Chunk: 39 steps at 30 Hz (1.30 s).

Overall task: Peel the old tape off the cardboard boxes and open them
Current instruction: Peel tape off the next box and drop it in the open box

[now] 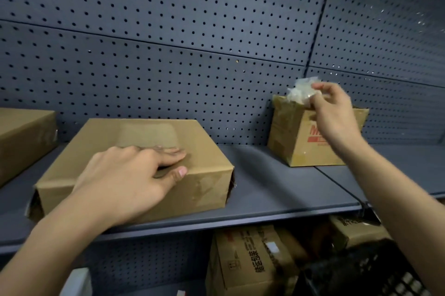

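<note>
Left hand (127, 175): lies flat on the wide, low brown cardboard box (204, 182), fingers straight and close together on the top panel, thumb laid along the upper front edge. It presses rather than grips, probably to steady the box on the dark grey metal shelf (277, 187) for the next peel. Right hand (334, 117): raised to the right, fingertips pinching a crumpled wad of clear tape (299, 93) just above the small open-topped cardboard box with red print (296, 146). Judgement: the small box serves as a bin for stripped tape, so the wad is held over its mouth for dropping. The low box sits mid-shelf, front edge near the shelf lip, well apart from the small box and near a second plain brown carton (21, 131) at far left. Its top is bare and matt, with a paler rectangular patch and a scuffed strip near the fingers; the front face carries glossy, wrinkled patches, possibly tape residue. Dark gaps show at both ends, so the end flaps seem loose. The top looks closed. Behind: grey perforated back panel (192, 30). Below: printed cartons (250, 262).
</note>
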### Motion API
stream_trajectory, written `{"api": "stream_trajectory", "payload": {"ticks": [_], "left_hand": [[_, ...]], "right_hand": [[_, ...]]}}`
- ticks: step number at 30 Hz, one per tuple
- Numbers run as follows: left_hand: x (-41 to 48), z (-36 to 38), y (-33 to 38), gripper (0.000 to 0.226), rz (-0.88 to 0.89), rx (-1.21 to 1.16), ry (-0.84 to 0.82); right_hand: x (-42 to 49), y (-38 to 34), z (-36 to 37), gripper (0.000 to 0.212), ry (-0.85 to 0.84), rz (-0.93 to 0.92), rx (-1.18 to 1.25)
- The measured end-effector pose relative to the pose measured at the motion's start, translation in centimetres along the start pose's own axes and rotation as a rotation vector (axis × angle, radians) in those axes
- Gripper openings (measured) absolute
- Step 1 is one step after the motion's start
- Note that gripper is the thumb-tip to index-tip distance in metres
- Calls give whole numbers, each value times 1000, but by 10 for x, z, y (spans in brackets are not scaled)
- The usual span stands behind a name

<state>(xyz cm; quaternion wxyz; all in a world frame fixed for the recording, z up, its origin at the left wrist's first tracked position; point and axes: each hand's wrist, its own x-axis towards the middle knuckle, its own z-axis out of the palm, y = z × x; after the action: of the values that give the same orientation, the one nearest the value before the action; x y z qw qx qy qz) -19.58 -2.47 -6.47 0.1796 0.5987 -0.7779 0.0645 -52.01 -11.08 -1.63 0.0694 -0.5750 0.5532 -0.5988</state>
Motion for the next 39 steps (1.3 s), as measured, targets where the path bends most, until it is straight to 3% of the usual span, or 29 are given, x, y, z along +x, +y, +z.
{"api": "stream_trajectory", "payload": {"ticks": [5, 9, 14, 17, 21, 27, 31, 35, 39], "left_hand": [[4, 2, -3, 47, 8, -26, -11], [6, 3, -5, 47, 7, -31, -15], [9, 3, -11, 49, 19, -36, -26], [11, 5, -17, 53, 25, -63, -30], [14, 6, -25, 64, 44, -91, -48], [18, 1, -34, 64, 87, -137, -139], [17, 0, -27, 51, 54, -104, -143], [11, 3, -4, 84, -55, 21, -119], [5, 11, 19, 88, -35, 156, 25]], "right_hand": [[60, 23, -2, 31, 91, -51, -283], [80, 41, 11, 28, 3, 1, -514], [96, 41, 20, 28, 37, 115, -758], [97, 41, 21, 31, -9, 185, -835], [94, 40, 15, 29, -70, 216, -766], [78, 39, 4, 17, -54, 71, -477], [74, 37, 0, 31, -69, 30, -519], [71, 33, -3, 29, 1, -168, -763], [61, 25, -4, 33, 15, -354, -761]]}}
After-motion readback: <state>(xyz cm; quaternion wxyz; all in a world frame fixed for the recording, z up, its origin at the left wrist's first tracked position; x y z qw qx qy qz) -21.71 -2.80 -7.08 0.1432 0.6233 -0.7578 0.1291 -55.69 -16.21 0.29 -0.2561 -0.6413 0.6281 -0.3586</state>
